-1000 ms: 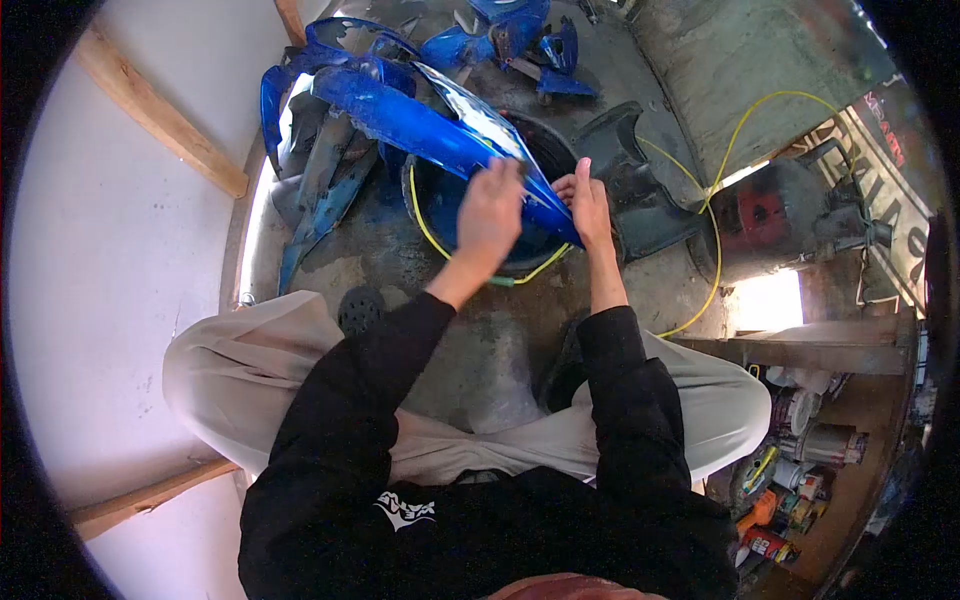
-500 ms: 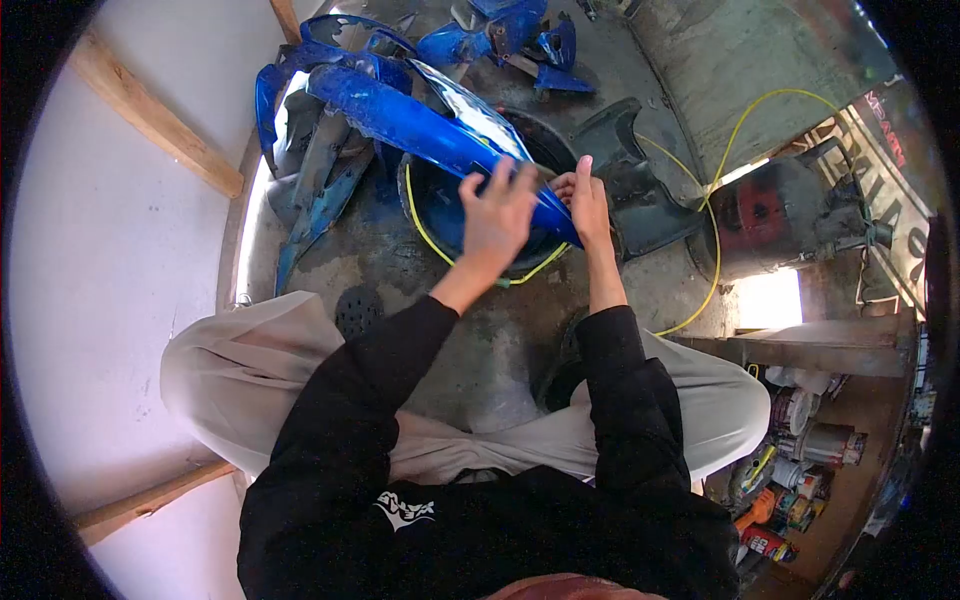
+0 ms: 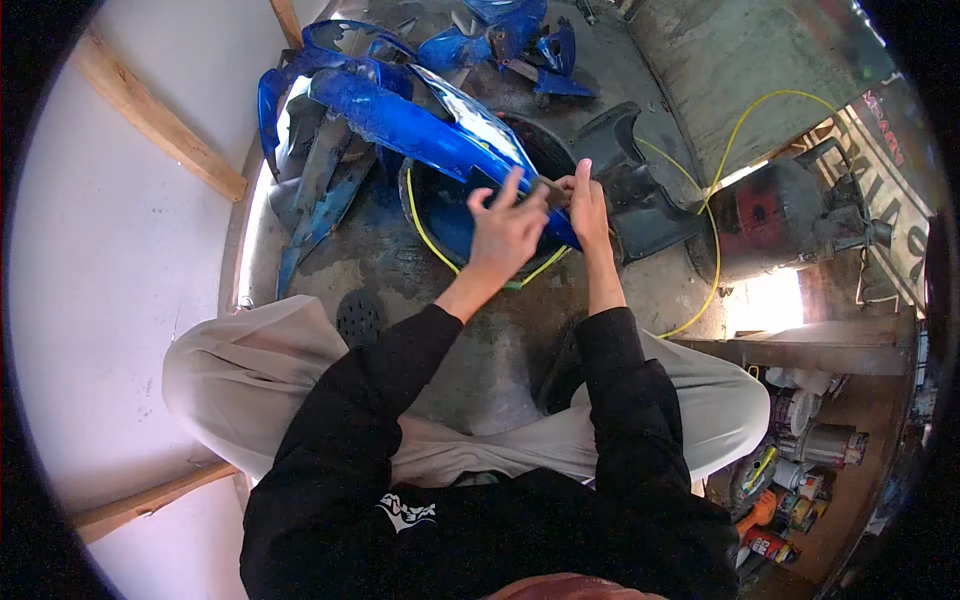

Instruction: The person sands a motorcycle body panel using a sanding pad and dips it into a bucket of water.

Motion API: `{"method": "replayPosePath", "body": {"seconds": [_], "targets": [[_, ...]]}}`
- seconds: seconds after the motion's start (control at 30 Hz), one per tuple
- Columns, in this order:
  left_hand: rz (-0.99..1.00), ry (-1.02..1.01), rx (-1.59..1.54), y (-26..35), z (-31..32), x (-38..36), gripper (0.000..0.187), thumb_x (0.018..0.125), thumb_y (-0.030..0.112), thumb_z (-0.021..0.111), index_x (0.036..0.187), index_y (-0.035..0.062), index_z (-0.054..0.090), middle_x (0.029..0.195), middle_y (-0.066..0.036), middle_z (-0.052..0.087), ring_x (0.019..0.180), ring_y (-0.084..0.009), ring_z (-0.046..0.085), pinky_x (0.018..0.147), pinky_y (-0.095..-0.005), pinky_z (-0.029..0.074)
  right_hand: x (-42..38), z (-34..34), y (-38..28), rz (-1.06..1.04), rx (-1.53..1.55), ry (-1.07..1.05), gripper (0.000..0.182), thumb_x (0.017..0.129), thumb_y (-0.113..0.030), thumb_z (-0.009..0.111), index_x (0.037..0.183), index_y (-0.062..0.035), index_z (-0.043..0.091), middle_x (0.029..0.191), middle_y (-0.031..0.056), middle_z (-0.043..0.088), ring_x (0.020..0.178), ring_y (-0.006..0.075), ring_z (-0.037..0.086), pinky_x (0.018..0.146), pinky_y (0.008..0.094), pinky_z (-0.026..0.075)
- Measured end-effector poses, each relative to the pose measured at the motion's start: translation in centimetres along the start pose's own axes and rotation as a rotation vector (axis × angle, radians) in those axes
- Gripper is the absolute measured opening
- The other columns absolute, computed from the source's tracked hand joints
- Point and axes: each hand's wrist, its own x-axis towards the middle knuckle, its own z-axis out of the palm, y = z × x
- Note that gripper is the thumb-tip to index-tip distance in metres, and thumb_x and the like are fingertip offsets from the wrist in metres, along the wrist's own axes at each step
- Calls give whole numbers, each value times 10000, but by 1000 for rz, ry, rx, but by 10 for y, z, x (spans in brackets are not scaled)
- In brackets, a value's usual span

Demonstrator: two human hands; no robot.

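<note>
A long, scuffed blue plastic motorcycle fairing panel (image 3: 400,128) slants across the black tub (image 3: 416,222). My right hand (image 3: 588,212) closes on its near end, thumb pointing up. My left hand (image 3: 508,235) works over the panel just left of it, slightly smeared by motion. Two of its fingers stick up and apart, while the others meet a small grey-brown piece (image 3: 549,193) like a folded pad, between my hands. A white-and-silver strip (image 3: 478,115) runs along the panel's far side. The tub's rim is edged with a yellow hose (image 3: 430,242).
More blue fairing parts (image 3: 510,40) lie at the back, with dark panels (image 3: 325,185) at left. A black plastic panel (image 3: 640,190) sits right of the tub. Beyond are a dark red-and-black tank (image 3: 750,220), a yellow hose (image 3: 718,250) and a shelf of cans (image 3: 825,440).
My left hand has shifted slightly right and down along the panel. The grey-brown piece between my hands shows more clearly. My right hand stays nearly in place on the panel end.
</note>
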Motion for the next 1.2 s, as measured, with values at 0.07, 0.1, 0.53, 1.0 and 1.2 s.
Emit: {"method": "replayPosePath", "body": {"seconds": [0.07, 0.1, 0.53, 1.0, 1.2], "targets": [[44, -39, -32, 4, 1, 0, 107, 902, 240, 748, 929, 140, 773, 1223, 19, 751, 1445, -244, 478, 1033, -509, 271, 7, -4, 14, -110, -119, 28, 954, 1064, -704, 177, 841, 29, 746, 709, 47, 684, 653, 99, 596, 637, 251, 442], [7, -40, -65, -2, -5, 4, 79, 885, 180, 722, 943, 145, 763, 1216, 28, 748, 1406, -271, 515, 1029, -555, 279, 4, -6, 12, -106, -123, 30, 954, 1064, -704, 177, 841, 29, 746, 709, 47, 684, 653, 99, 596, 637, 251, 442], [-928, 341, -1043, -128, -53, 27, 156, 917, 76, 692, 1063, 24, 703, 851, -17, 678, 734, -90, 607, 686, -273, 484, -8, -1, -10, 1, -20, 11, 948, 1064, -689, 219, 856, 57, 767, 708, 108, 700, 644, 167, 608, 661, 313, 485], [-860, 324, -819, -137, -57, 27, 516, 837, -24, 767, 1287, 4, 517, 1066, -134, 735, 955, -209, 696, 777, -350, 562, -3, -3, 0, -2, 9, 15, 931, 1074, -669, 226, 857, 58, 765, 700, 113, 701, 625, 168, 620, 635, 309, 494], [-573, 416, -198, -139, -68, 27, 255, 838, -14, 734, 1090, -2, 697, 976, -124, 752, 907, -233, 702, 823, -360, 543, -3, -2, -1, -11, 16, 16, 923, 1075, -665, 239, 846, 59, 764, 710, 119, 713, 630, 166, 632, 632, 309, 496]]}}
